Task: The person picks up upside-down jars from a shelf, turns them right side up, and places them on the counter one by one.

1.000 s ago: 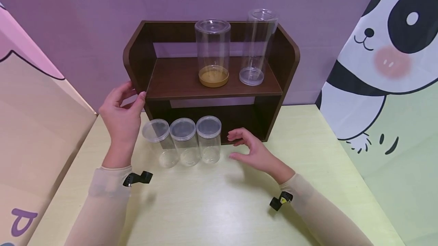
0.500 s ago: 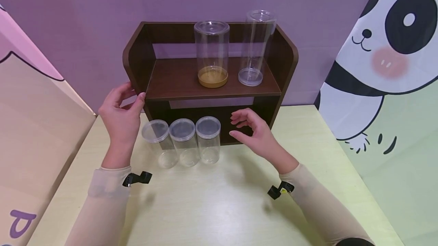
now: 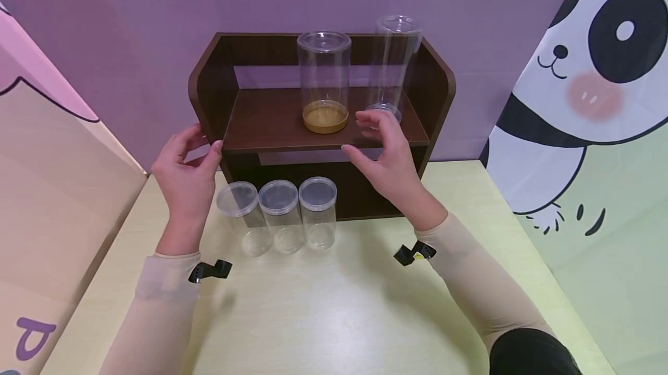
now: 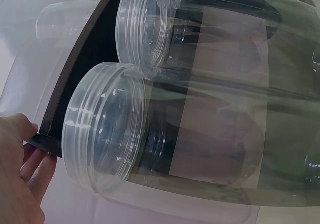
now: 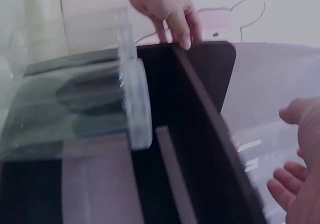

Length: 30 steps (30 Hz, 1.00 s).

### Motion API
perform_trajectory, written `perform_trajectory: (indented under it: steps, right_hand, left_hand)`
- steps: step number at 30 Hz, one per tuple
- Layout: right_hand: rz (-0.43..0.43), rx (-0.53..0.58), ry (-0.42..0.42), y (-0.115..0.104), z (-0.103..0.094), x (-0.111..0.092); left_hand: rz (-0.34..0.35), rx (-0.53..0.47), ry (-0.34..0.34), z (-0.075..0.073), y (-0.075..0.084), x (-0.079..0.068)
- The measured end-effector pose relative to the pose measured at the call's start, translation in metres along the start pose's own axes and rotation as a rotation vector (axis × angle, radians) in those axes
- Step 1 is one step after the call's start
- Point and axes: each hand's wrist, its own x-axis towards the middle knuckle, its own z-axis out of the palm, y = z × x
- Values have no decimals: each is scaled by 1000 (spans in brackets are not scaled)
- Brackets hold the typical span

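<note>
My left hand point(image 3: 185, 181) grips the left side panel of a dark brown two-tier shelf point(image 3: 266, 120), thumb at the front edge. In the left wrist view its fingers pinch that edge point(image 4: 45, 143). My right hand point(image 3: 391, 160), fingers spread and slightly bent, is raised in front of the upper tier with nothing in its grasp. It overlaps the base of a tall clear jar point(image 3: 395, 62) at the right of that tier. Left of this jar stands a wider clear jar point(image 3: 325, 68) with an amber base. Both jars have their amber or clear lidded-looking ends down.
Three clear jars with translucent lids stand in a row on the table before the shelf: a left jar point(image 3: 238, 200), a middle jar point(image 3: 279, 198) and a right jar point(image 3: 318, 195). A purple backdrop point(image 3: 130, 44) hangs behind, with a panda print point(image 3: 600, 62) at the right.
My right hand has risen from beside the table jars to the front of the upper tier, near the tall jar. My left hand keeps its hold on the shelf's side.
</note>
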Motion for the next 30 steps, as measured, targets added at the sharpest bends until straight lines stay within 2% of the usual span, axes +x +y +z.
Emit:
perform_trajectory:
  steps: [5, 9, 15, 23, 30]
  right_hand:
    - [-5, -73, 34, -13, 7, 19]
    - [71, -113, 7, -18, 14, 35]
    - [147, -151, -8, -13, 26, 53]
    - [269, -123, -7, -6, 38, 68]
    - [298, -76, 10, -2, 45, 75]
  left_hand:
    - [-4, 8, -10, -1, 0, 1]
    - [-10, 7, -16, -2, -2, 0]
    - [-2, 2, -25, -3, -2, -2]
    - [1, 12, -25, -2, -3, 0]
    - [22, 21, -20, -2, -3, 0]
